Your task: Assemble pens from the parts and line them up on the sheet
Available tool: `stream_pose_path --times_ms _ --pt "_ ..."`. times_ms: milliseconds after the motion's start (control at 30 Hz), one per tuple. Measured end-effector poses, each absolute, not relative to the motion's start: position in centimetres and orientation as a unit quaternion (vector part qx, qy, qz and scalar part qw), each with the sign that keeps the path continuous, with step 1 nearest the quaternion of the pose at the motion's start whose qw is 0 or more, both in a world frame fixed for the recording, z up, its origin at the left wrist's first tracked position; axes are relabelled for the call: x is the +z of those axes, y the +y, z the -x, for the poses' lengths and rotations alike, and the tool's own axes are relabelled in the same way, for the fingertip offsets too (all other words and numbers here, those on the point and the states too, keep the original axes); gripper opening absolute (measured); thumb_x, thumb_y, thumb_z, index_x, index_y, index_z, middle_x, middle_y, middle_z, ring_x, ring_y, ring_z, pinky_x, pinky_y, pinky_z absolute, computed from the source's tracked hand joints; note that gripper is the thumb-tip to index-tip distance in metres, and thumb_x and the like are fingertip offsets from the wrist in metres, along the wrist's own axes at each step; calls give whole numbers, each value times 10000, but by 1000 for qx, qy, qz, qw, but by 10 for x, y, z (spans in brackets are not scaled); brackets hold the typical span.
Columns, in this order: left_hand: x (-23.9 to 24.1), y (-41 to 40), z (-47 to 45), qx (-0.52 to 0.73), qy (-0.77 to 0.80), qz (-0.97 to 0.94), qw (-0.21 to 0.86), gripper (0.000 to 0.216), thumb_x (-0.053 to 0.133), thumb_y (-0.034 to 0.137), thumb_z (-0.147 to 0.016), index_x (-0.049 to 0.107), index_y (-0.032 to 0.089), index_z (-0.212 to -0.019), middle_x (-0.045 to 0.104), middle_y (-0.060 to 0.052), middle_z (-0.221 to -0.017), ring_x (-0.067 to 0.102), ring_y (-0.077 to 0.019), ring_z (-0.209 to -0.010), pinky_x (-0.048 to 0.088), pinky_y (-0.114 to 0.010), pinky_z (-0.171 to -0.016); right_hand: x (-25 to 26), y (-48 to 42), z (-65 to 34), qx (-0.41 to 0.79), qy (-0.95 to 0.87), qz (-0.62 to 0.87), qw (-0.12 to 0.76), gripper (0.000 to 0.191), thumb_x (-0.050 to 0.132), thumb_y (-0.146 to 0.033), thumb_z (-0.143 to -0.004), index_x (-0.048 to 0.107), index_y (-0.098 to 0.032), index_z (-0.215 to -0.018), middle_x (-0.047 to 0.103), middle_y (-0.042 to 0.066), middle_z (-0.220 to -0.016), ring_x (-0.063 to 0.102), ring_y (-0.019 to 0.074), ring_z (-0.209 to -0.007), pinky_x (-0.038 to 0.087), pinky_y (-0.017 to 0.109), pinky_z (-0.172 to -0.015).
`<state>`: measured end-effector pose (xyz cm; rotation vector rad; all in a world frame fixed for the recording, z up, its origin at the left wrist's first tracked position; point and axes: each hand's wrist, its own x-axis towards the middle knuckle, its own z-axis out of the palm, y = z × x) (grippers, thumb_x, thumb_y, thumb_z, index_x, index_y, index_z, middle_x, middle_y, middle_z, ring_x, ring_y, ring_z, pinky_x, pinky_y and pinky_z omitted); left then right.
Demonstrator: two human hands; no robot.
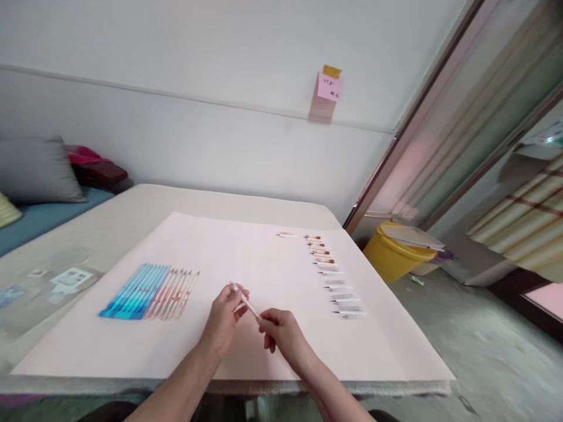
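A slim pale pink pen (248, 303) slants between my two hands above the white sheet. My left hand (225, 313) pinches its upper end between thumb and fingers. Lower down, my right hand (280, 331) closes its fingertips round the other end. To the left lies a row of blue pens (137, 288), and beside them several pinkish-white pens (176, 293) point away from me. On the right, a column of thin pale pieces with dark tips (336, 287) runs away from me; the farther ones have brown parts (324, 253). One more thin piece (287, 235) lies near the back.
The white sheet (246, 246) covers the table. Clear plastic packaging (65, 281) lies at the left, near a grey cushion (37, 170). A yellow bin (391, 255) stands on the floor at the right. A pink note (329, 87) is taped to the wall.
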<state>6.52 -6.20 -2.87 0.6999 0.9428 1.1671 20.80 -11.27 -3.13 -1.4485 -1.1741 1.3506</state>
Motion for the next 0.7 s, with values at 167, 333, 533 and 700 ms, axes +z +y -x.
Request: stream_pose_path --times_ms 167,333,533,700 --pt "-27 -59 -62 516 434 -302 674 256 667 397 -688 616 173 -801 533 -11 -861 504 -113 -770 437 -245 -697 -32 -111 -206 605 -403 534 431 208 585 -331 -709 588 -124 -706 577 0 -588 471 77 -377 300 197 -347" --pt "-24 -59 -59 530 459 -347 623 228 698 342 -671 595 160 -761 523 7 -733 502 -104 -698 435 -249 -696 -36 -111 -203 579 -436 544 423 214 571 -339 -720 583 -126 -700 559 -14 -573 477 80 -360 311 197 -332" --pt "-20 -58 -58 530 427 -293 672 397 688 240 -676 573 170 -1050 627 -86 -941 575 -194 -943 439 -330 -826 -35 -112 -204 589 -418 540 432 207 572 -330 -714 580 -123 -716 572 -8 -598 481 73 -375 311 189 -338" --pt "-21 -58 -57 524 474 -345 618 287 685 352 -686 633 170 -901 593 -32 -865 548 -137 -832 429 -260 -753 -36 -110 -203 578 -433 544 426 216 556 -341 -716 580 -126 -717 560 -15 -586 482 75 -367 311 189 -327"
